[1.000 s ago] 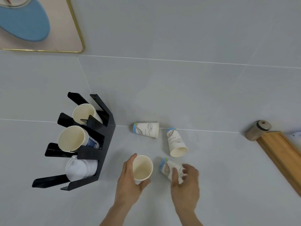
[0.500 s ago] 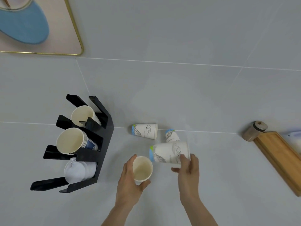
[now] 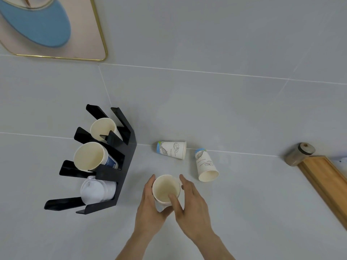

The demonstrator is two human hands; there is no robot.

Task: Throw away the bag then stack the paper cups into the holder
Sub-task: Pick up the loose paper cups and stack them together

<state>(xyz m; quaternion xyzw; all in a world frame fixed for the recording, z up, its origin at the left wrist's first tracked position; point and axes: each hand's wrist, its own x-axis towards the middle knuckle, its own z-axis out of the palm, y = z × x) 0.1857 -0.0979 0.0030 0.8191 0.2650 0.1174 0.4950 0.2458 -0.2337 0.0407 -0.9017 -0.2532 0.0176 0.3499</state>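
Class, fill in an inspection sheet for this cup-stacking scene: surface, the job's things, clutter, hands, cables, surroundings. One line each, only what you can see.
Surface: grey counter, no spills seen.
Job's things: black holder with cups in its two upper slots and white lids in the lowest; held cup upright; two loose cups lying on their sides; no bag seen.
Clutter: small jar beside a wooden tray at the right edge.
Hands: left hand wraps the held cup; right hand has its thumb on the cup's rim, fingers spread.
Cables: nothing seen.
Surroundings: grey tiled wall, gold-framed picture at the upper left.
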